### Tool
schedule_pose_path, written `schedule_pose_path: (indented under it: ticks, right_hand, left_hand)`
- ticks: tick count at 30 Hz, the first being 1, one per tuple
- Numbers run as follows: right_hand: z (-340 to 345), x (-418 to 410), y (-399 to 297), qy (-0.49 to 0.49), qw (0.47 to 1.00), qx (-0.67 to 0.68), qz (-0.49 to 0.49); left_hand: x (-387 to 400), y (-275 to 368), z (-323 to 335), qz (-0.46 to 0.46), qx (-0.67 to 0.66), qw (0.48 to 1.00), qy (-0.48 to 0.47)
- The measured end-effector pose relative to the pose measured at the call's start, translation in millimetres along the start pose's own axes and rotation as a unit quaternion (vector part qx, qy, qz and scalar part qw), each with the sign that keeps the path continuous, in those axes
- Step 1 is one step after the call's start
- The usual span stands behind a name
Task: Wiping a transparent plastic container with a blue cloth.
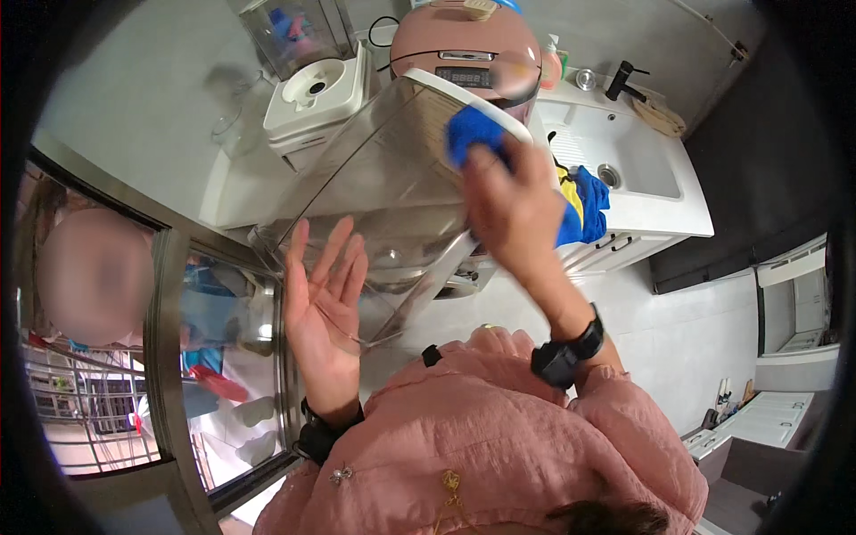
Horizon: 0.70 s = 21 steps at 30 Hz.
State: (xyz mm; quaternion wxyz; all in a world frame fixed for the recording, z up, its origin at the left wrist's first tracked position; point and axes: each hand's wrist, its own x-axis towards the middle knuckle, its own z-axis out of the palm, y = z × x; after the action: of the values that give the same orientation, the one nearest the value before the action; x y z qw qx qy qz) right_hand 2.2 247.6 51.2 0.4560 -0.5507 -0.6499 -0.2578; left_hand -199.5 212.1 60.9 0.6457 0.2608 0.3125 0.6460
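Note:
A large clear plastic container (391,180) with a white rim slants before me, between the counter and my body. My right hand (511,200), blurred by motion, grips a bunched blue cloth (473,130) against the container near its rim. A pale panel bearing writing shows close to the cloth. My left hand (328,287) is at the container's lower left, palm up with the fingers spread. It overlaps the clear wall; whether it bears the container's weight is unclear. Both wrists wear black bands.
Behind the container stand a pink rice cooker (461,40) and a white appliance base (317,93) with a clear tank. Right of them are a white sink (642,160), a black faucet (625,80) and a blue-and-yellow cloth (582,207) over the counter edge. A framed window (167,348) borders the left.

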Motion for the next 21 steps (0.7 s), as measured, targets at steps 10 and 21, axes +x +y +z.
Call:
schedule_pose_path:
  ticks: [10,21]
  right_hand:
    - [10,-15,-12,-0.061,0.976,0.181,-0.102]
    - [12,-52,-41,-0.023,0.919,0.320,-0.230]
  left_hand:
    - [16,5,-11,0.025,0.010,1.000,0.007]
    - [20,0,11,0.038,-0.011,0.999,0.029]
